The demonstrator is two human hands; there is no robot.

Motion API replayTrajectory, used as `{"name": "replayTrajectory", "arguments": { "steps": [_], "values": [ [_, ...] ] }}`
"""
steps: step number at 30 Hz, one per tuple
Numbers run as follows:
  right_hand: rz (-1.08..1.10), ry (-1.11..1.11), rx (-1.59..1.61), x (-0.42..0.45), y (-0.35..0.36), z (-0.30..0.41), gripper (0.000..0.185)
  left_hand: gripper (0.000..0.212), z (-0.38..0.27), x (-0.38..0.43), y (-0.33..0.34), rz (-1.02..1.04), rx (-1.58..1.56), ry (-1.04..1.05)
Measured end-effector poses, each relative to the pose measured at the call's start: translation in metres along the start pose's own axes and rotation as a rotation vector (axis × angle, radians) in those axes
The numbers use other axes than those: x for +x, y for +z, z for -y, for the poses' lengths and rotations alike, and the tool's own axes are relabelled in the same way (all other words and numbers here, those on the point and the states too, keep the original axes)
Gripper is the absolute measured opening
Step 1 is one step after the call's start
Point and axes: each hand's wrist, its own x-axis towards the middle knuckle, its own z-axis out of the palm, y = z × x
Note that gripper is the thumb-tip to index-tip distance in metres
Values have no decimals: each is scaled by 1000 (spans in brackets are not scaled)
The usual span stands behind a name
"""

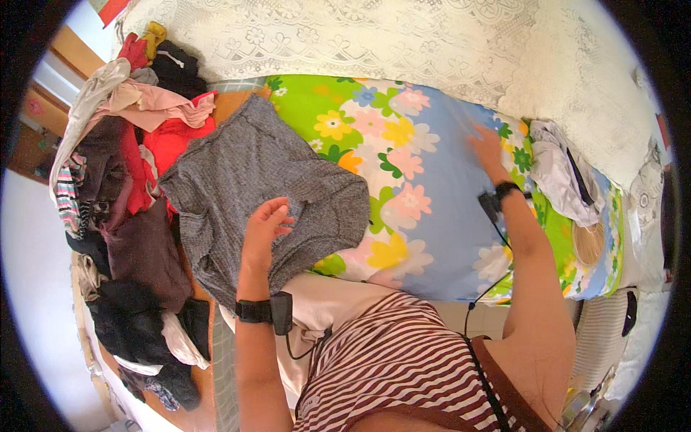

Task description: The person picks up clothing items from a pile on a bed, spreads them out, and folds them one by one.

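A grey knit garment [259, 162] lies spread out on the left part of a flowered sheet and reaches over toward the clothes beside it. Above its lower middle is my left hand [267, 218], with loosely curled fingers and no cloth visible in them. My right hand [488, 148], blurred, is over the blue band of the flowered sheet [442, 216]; its fingers are spread and nothing shows in them. Whether it touches the sheet, I cannot tell. Each wrist bears a black strap with a small device and a cable.
A heap of mixed clothes [146, 259] runs along the left side. To the right, a white-grey garment [564, 170] lies beside a pale oval woven object [588, 243]. White lace cloth [351, 43] covers the far side. A striped top [388, 367] is on my body.
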Motion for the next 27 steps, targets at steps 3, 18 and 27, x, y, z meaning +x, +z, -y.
{"name": "replayTrajectory", "arguments": {
  "steps": [3, 18, 27],
  "values": [
    [31, 277, 155, -81, -72, -109, 51, 33, 3, 1, -1, 32, -9, 23],
    [533, 737, -622, -188, -225, -235, 29, 35, 39, -37, -121, -342, -47, 57],
    [512, 736, -678, -225, -236, -230, 32, 35, 54, -36, -136, -426, -6, 21]
  ]
}}
